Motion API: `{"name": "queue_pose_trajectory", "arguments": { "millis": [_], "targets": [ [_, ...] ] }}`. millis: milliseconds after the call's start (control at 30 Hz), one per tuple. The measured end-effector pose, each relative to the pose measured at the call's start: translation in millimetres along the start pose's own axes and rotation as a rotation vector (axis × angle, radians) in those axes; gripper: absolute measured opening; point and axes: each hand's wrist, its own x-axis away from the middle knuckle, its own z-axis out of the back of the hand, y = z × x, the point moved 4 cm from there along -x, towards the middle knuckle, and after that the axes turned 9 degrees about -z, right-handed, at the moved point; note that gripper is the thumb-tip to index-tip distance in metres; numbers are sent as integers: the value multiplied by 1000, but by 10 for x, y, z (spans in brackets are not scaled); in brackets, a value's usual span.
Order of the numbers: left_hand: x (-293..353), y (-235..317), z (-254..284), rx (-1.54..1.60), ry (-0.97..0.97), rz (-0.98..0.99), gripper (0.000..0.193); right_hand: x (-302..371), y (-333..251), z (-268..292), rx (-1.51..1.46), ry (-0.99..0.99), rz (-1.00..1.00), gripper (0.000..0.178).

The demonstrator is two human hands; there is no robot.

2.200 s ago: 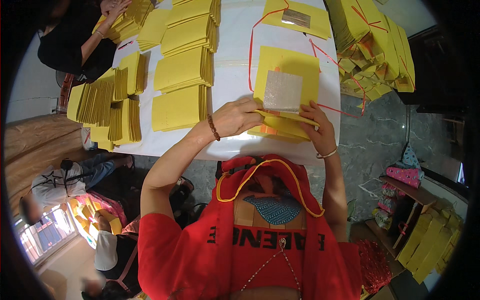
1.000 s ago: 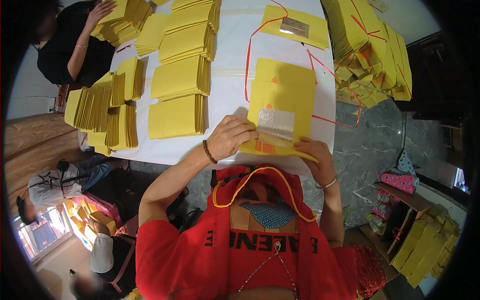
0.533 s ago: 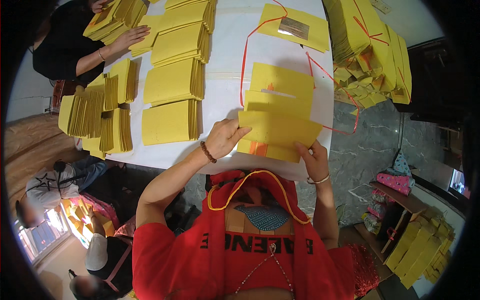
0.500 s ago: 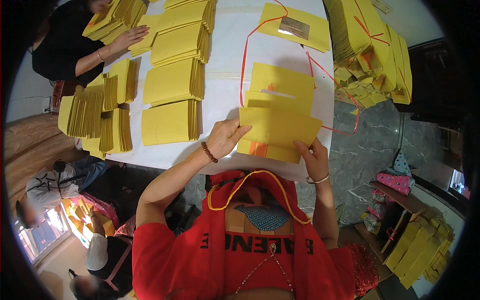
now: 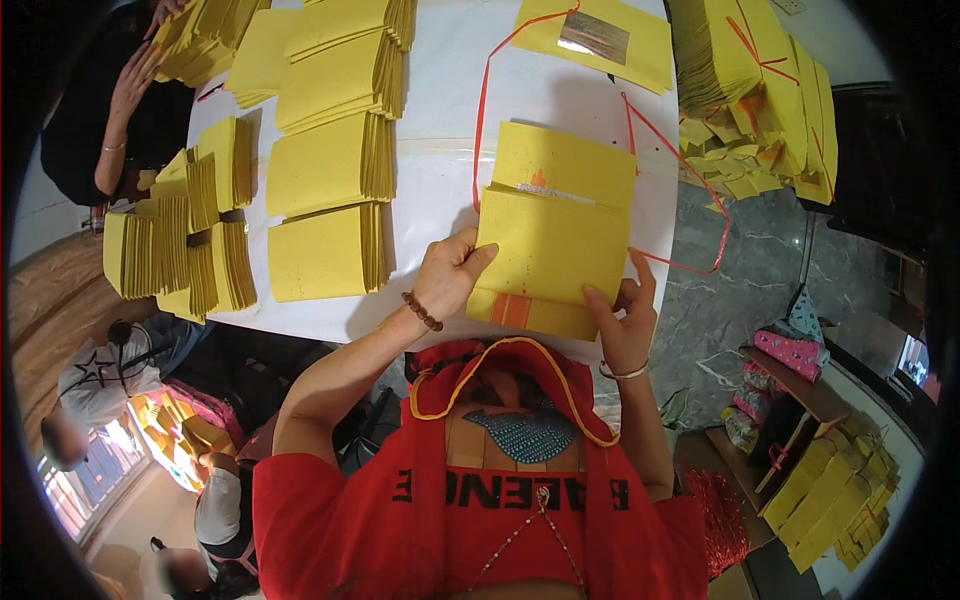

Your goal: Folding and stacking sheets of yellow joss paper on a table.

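Currently, a folded yellow sheet point(image 5: 555, 240) lies at the near edge of the counter point(image 5: 440, 110)

The left hand point(image 5: 452, 275) has its grip clamped on the sheet's left edge, thumb on top, the other fingers mostly out of sight. The right hand point(image 5: 622, 310) rests its thumb on the near right part of the same sheet, with the forefinger apart, out past the edge; whether that grip pinches anything, I cannot tell. An orange band point(image 5: 511, 310) crosses the sheet's near strip, and a sliver of silver shows toward its far side.

A red cord point(image 5: 484, 110) runs along the left of it to a far yellow sheet point(image 5: 650, 45) bearing a silver patch point(image 5: 595, 38); on the right, red cord loops beyond the counter's edge. To the left stands a row of yellow stacks point(image 5: 325, 250), near to far, with smaller stacks point(image 5: 230, 265) farther left. At the far left, a co-worker in black point(image 5: 85, 160) has hands by another yellow pile point(image 5: 205, 40). Far right, beside the counter, sits a large yellow bundle point(image 5: 715, 60) with red ties.
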Motion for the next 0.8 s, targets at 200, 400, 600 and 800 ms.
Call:
{"name": "queue_pose_trajectory", "arguments": {
  "millis": [200,400,600,800],
  "targets": [
    [31,-35,3,75,22,70,16,-69,95,-7,99,-38,-66,40],
    [-34,74,-4,291,16,166,9,-108,145,-54,-19,-17,-94,35],
    [-68,50,-3,345,39,167,12,-151,119,-38,122,-49,-82,32],
    [-94,64,-23,345,45,169,15,-196,109,-86,114,-6,-60,27]
  ]
}}
